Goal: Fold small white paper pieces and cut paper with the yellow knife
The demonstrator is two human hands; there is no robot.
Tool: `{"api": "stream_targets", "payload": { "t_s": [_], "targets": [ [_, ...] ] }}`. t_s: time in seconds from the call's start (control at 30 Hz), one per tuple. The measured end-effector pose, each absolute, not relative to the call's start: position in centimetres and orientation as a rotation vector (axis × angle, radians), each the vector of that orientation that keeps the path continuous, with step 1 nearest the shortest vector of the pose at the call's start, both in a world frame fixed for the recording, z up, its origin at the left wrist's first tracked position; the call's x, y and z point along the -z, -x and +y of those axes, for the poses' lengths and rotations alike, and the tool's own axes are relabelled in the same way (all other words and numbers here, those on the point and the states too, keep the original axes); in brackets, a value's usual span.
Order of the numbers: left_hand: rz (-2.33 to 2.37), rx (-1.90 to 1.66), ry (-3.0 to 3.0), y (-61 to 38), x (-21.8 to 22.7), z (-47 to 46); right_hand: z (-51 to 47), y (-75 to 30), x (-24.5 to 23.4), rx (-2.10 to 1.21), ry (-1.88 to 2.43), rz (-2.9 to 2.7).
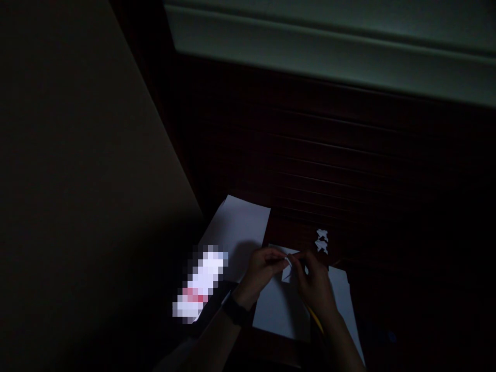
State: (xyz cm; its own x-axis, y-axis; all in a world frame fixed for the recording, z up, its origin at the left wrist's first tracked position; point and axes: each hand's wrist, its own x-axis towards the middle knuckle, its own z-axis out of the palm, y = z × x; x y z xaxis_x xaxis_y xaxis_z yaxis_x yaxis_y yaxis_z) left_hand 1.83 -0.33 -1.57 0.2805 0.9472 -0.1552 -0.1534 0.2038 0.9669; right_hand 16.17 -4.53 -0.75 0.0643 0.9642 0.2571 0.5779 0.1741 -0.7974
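A small folded piece of white paper [286, 274] is pinched between both my hands, above a white sheet [277, 312]. My left hand [263, 266], with a dark band on its wrist, grips the paper's upper left edge between thumb and fingers. From the other side my right hand [312, 276] closes on the top of the same piece, and its fingers cover part of it. Farther back, two small folded paper shapes [321, 241] lie one behind the other on the dark surface. The finer folds are too dim to make out.
Another white sheet [242, 222] lies at the back left, and more paper [340, 289] is right of my right hand. A bright, pixelated screen-like object [201, 284] glows at left. Something yellow and thin [315, 319] shows by my right wrist. A pale ledge [329, 57] crosses the top.
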Motion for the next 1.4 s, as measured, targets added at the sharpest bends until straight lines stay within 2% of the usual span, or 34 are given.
{"api": "stream_targets", "payload": {
  "t_s": [1.4],
  "targets": [
    [1.064, -0.944, -1.101, -1.79, 2.56, -0.24, -4.38, -16.3, 1.03, -0.559, 1.488, -1.666]
  ]
}}
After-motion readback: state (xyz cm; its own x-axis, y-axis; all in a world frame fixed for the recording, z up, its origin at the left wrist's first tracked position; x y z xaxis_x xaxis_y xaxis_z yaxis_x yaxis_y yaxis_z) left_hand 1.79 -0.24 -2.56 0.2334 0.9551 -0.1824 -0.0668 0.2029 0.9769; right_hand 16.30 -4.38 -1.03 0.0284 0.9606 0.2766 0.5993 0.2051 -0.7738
